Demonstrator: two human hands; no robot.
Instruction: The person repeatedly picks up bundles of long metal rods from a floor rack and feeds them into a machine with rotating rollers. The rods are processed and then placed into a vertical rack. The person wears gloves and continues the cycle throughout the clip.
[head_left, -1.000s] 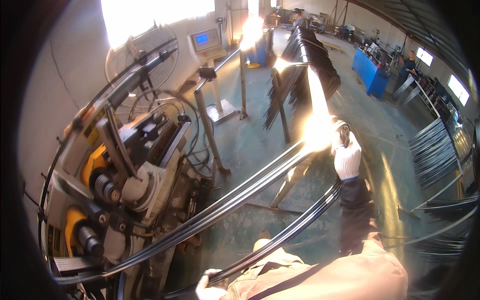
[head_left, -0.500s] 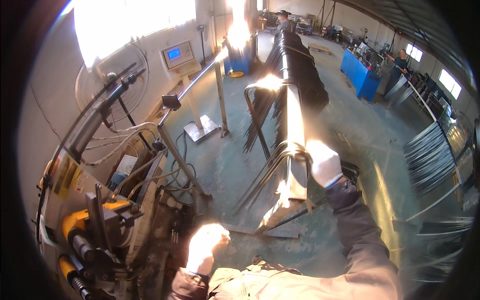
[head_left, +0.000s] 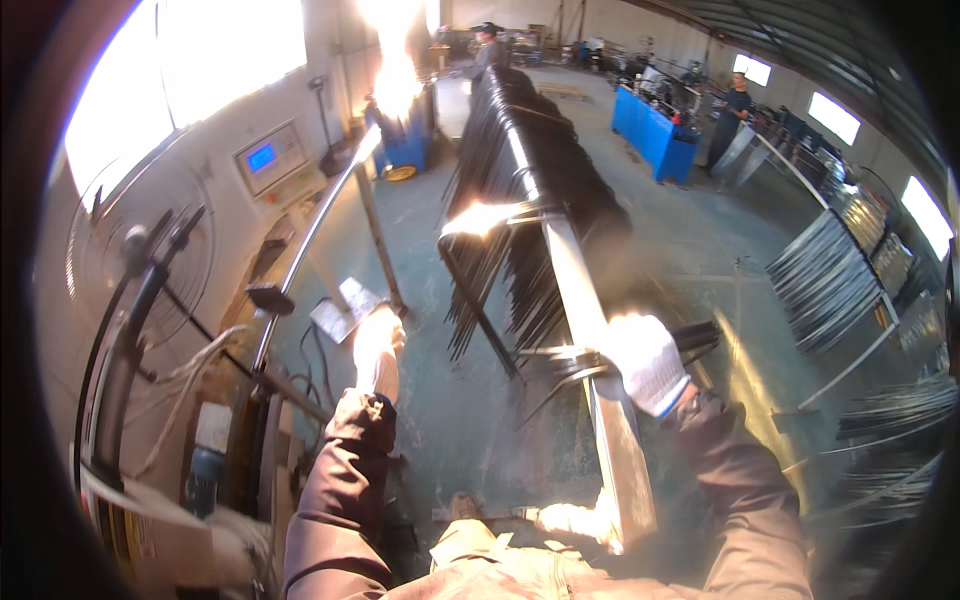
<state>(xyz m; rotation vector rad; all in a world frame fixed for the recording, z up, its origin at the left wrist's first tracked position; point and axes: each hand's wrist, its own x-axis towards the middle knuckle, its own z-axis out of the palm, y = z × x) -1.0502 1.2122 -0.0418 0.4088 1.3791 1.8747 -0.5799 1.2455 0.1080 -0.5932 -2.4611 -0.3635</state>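
Note:
My right hand (head_left: 645,365), in a white glove, closes on a small bundle of bent metal rods (head_left: 568,362) that straddles a long pale metal beam (head_left: 575,262). The fingers are partly hidden behind the glove's back. My left hand (head_left: 378,345), also gloved, is held out to the left of the beam, above the floor; glare and blur hide its fingers. Farther along the same beam hangs a thick row of dark bent rods (head_left: 530,170), their ends pointing down. A bent bar (head_left: 478,290) stands beside the row's near end.
At the left are a silver rail (head_left: 312,235), a large fan (head_left: 140,250) and a scale display (head_left: 270,160). Blue machines (head_left: 650,135) stand at the far right, one person (head_left: 733,115) beside them. Another person (head_left: 487,50) is behind the row. Racks of thin rods (head_left: 830,285) line the right.
The view has swung right. My left hand has moved forward and up, away from my body. My right hand and the small bundle have come nearer along the beam.

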